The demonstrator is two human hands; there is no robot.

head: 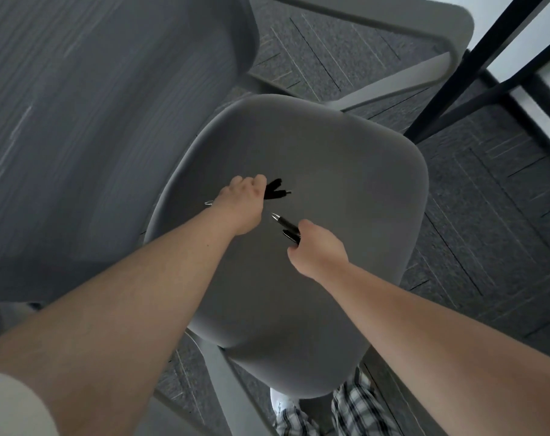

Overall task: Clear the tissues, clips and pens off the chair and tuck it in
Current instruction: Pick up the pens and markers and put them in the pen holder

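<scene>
No readable text, label, brand, number or sign anywhere. Nothing printed on the grey chair seat (299, 171), nothing legible on the black pens (288, 228), too small and blurred to tell.

Just one camera here, worn on the head and pointing steeply down, nearly straight over the chair seat (299, 247). Both forearms reach away from the lens from the bottom edge, and the left hand (242, 206) and right hand (317, 250) sit around mid-frame, close enough to make out the fingers. It's a wide-angle lens, so straight edges bow near the borders. Beyond the hands the carpet (487, 215) fills the top and right. Below the hands, the wearer's checked trousers (355, 407) peek in.
</scene>
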